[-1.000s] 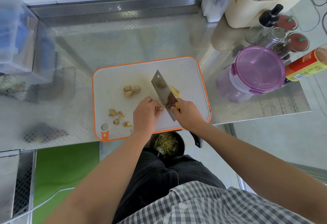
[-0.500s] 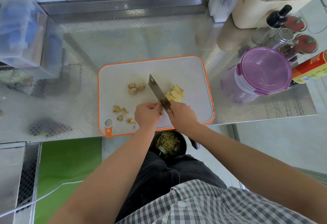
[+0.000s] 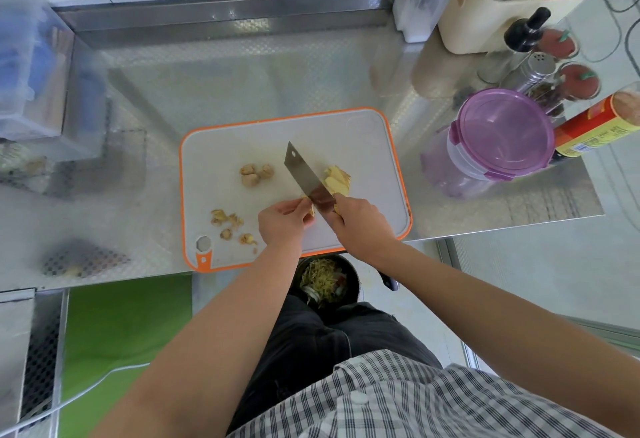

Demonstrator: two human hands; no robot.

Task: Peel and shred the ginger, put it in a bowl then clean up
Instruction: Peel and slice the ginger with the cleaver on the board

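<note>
A white cutting board [image 3: 363,132] with an orange rim lies on the steel counter. My right hand [image 3: 360,223] grips the handle of a cleaver [image 3: 306,178], blade pointing away and left. My left hand [image 3: 282,221] pinches a small piece of ginger [image 3: 310,210] against the blade's left side. Peeled yellow ginger slices [image 3: 336,178] lie just right of the blade. Three unpeeled ginger knobs [image 3: 256,174] sit mid-board, and peel scraps [image 3: 230,224] lie near the board's front left.
A black bin [image 3: 327,285] with shreds and scraps stands on the floor below the counter edge. A purple-lidded container [image 3: 502,132], spice jars [image 3: 540,70], a red can [image 3: 599,122] and a cream caddy [image 3: 502,11] crowd the right. Clear boxes [image 3: 31,67] stand at the left.
The cleaver tipped from lying flat to edge-down, leaving the yellow slices on the board to its right. My left hand now pinches a ginger piece at the blade.
</note>
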